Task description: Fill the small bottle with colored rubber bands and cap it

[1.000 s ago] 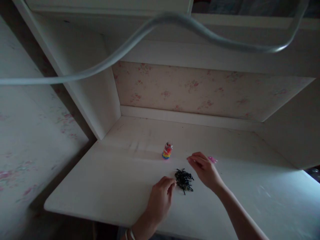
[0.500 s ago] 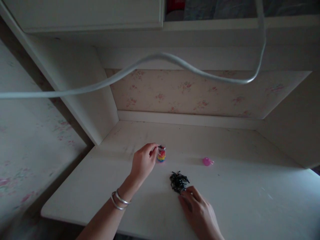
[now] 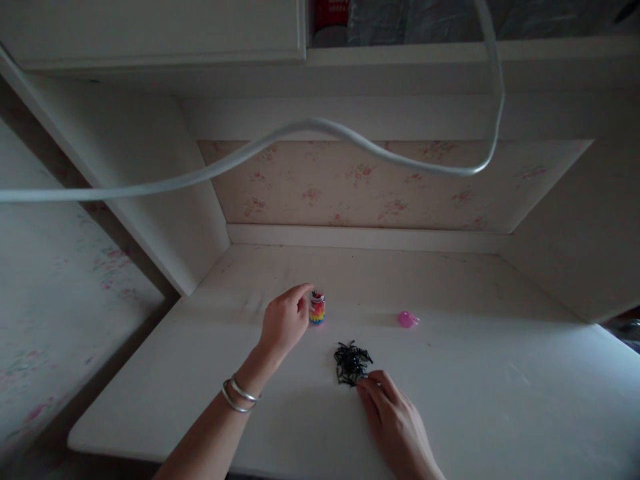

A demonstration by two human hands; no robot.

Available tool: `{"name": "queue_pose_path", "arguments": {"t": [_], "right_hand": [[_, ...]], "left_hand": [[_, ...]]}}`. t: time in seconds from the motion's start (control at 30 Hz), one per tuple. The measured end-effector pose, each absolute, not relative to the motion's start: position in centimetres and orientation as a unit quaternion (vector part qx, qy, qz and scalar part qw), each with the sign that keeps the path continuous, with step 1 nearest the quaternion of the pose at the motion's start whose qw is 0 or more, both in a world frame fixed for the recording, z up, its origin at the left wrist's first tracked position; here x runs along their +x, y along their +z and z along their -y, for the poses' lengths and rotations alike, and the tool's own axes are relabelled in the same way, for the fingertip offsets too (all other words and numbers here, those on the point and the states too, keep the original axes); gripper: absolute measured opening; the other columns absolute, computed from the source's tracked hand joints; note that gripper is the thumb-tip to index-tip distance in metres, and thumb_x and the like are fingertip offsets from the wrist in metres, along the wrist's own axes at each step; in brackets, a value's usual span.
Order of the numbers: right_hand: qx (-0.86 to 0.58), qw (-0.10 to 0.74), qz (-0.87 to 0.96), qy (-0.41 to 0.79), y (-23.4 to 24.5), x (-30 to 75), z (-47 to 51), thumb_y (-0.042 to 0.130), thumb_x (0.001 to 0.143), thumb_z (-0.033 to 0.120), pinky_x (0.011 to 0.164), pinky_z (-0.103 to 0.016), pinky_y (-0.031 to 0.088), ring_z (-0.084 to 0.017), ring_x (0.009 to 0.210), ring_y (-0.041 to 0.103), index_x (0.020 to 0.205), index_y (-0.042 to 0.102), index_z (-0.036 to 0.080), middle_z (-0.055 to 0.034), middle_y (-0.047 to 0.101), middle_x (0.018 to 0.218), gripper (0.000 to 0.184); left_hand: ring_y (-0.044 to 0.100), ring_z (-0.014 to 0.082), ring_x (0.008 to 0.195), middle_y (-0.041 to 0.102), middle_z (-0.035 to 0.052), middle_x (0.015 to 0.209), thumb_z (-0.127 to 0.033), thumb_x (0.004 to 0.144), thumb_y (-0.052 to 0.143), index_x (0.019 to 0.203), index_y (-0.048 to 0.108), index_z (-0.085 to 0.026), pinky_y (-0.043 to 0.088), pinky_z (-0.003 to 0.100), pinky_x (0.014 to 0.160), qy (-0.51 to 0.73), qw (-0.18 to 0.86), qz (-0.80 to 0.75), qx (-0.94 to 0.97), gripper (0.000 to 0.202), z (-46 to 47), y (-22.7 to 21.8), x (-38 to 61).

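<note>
A small jar with rainbow-coloured contents stands upright near the middle of the white desk. My left hand, with silver bangles on the wrist, curls around the jar's left side, fingertips touching its top. In front of the jar lies a small heap of black strips. My right hand lies low on the desk with its fingertips pinched at the heap's near right edge. What the fingertips hold is too small to make out.
A pink lid-like piece lies right of the jar. A white cable hangs across the view in front of the floral back wall. White side panels close in the desk; a shelf with a red object runs overhead.
My left hand went from the black heap up to the jar and closed on it. My right hand came back from beside the pink piece to the heap's near edge.
</note>
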State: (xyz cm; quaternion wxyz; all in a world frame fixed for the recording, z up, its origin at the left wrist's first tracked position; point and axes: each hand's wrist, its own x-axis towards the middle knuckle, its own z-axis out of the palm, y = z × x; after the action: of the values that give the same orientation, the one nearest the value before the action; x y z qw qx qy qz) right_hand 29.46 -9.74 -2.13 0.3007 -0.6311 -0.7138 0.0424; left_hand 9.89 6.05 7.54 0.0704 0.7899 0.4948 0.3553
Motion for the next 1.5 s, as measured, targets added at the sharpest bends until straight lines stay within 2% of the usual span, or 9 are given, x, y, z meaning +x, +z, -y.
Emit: {"name": "queue_pose_path", "arguments": {"t": [0.17, 0.33, 0.5, 0.6, 0.7, 1.03, 1.17, 1.27, 1.5], "right_hand": [[-0.633, 0.370, 0.673, 0.092, -1.4, 29.7, 9.2, 0.040, 0.096, 0.032, 0.062, -0.024, 0.052, -0.015, 0.069, 0.063, 0.094, 0.061, 0.024, -0.0072, 0.060, 0.095, 0.023], [-0.607, 0.379, 0.697, 0.051, 3.1, 30.1, 5.9, 0.043, 0.095, 0.033, 0.062, -0.022, 0.049, -0.013, 0.069, 0.061, 0.092, 0.065, 0.021, -0.0071, 0.060, 0.093, 0.025], [-0.570, 0.283, 0.768, -0.065, 9.0, 29.6, 0.3, 0.041, 0.097, 0.030, 0.059, -0.022, 0.043, -0.012, 0.071, 0.060, 0.097, 0.066, 0.023, -0.0044, 0.061, 0.097, 0.026], [-0.550, 0.201, 0.800, -0.129, 11.1, 28.6, -2.6, 0.041, 0.097, 0.027, 0.054, -0.023, 0.036, -0.011, 0.068, 0.058, 0.097, 0.065, 0.025, -0.0027, 0.062, 0.098, 0.024], [-0.519, 0.145, 0.826, -0.165, 11.9, 27.7, -4.4, 0.041, 0.096, 0.025, 0.054, -0.024, 0.033, -0.010, 0.065, 0.056, 0.092, 0.064, 0.023, -0.0030, 0.062, 0.097, 0.024], [-0.474, 0.069, 0.861, -0.170, 12.3, 26.4, -6.2, 0.044, 0.090, 0.017, 0.054, -0.024, 0.028, -0.011, 0.067, 0.054, 0.084, 0.063, 0.023, -0.0025, 0.063, 0.094, 0.020], [-0.485, 0.088, 0.853, -0.172, 12.8, 26.7, -5.9, 0.044, 0.092, 0.020, 0.055, -0.023, 0.030, -0.011, 0.068, 0.055, 0.085, 0.065, 0.023, -0.0022, 0.064, 0.093, 0.023], [-0.524, 0.148, 0.826, -0.145, 12.6, 27.6, -5.2, 0.042, 0.095, 0.026, 0.057, -0.023, 0.034, -0.011, 0.069, 0.057, 0.089, 0.067, 0.026, -0.0012, 0.064, 0.096, 0.026], [-0.597, 0.284, 0.748, 0.050, 7.0, 31.1, -1.9, 0.045, 0.093, 0.035, 0.062, -0.024, 0.044, -0.011, 0.063, 0.059, 0.088, 0.070, 0.024, -0.0023, 0.065, 0.089, 0.028]], "left_hand": [[0.063, 0.0156, 0.096, 0.066, 0.0049, 0.109, -0.008, 0.086, 0.043, 0.109, 0.061, -0.020, 0.048, 0.028, 0.088, 0.400, 0.092, -0.472, 0.780, 0.031, -5.2, 6.9, 8.8], [0.061, 0.0138, 0.080, 0.062, 0.0066, 0.103, -0.017, 0.090, 0.043, 0.106, 0.059, -0.019, 0.050, 0.027, 0.076, 0.401, 0.177, -0.479, 0.761, 0.023, -1.9, 4.6, 8.2], [0.059, 0.0133, 0.071, 0.061, 0.0074, 0.102, -0.019, 0.091, 0.044, 0.108, 0.056, -0.019, 0.052, 0.028, 0.073, 0.332, 0.254, -0.492, 0.764, 0.022, 2.9, 0.7, 8.3], [0.062, 0.0162, 0.083, 0.061, 0.0075, 0.099, -0.016, 0.090, 0.044, 0.106, 0.057, -0.020, 0.052, 0.028, 0.076, 0.317, 0.272, -0.490, 0.765, 0.021, 4.8, -1.0, 8.0], [0.062, 0.0174, 0.090, 0.061, 0.0078, 0.100, -0.016, 0.091, 0.042, 0.107, 0.056, -0.021, 0.053, 0.027, 0.076, 0.318, 0.285, -0.480, 0.766, 0.023, 5.6, -1.4, 7.6], [0.062, 0.0165, 0.084, 0.061, 0.0073, 0.097, -0.014, 0.090, 0.042, 0.107, 0.057, -0.021, 0.052, 0.025, 0.074, 0.324, 0.277, -0.464, 0.776, 0.023, 5.4, -1.0, 7.4], [0.062, 0.0159, 0.085, 0.061, 0.0069, 0.097, -0.012, 0.090, 0.040, 0.105, 0.058, -0.021, 0.052, 0.024, 0.074, 0.323, 0.283, -0.461, 0.776, 0.024, 5.5, -0.8, 7.2], [0.061, 0.0158, 0.084, 0.061, 0.0062, 0.095, -0.012, 0.090, 0.040, 0.102, 0.059, -0.021, 0.051, 0.025, 0.075, 0.311, 0.276, -0.464, 0.782, 0.024, 5.4, -0.6, 7.3], [0.061, 0.0182, 0.084, 0.061, 0.0030, 0.092, -0.014, 0.087, 0.049, 0.093, 0.060, -0.022, 0.048, 0.030, 0.078, 0.222, 0.218, -0.486, 0.817, 0.016, 5.3, -0.1, 9.1]]}}
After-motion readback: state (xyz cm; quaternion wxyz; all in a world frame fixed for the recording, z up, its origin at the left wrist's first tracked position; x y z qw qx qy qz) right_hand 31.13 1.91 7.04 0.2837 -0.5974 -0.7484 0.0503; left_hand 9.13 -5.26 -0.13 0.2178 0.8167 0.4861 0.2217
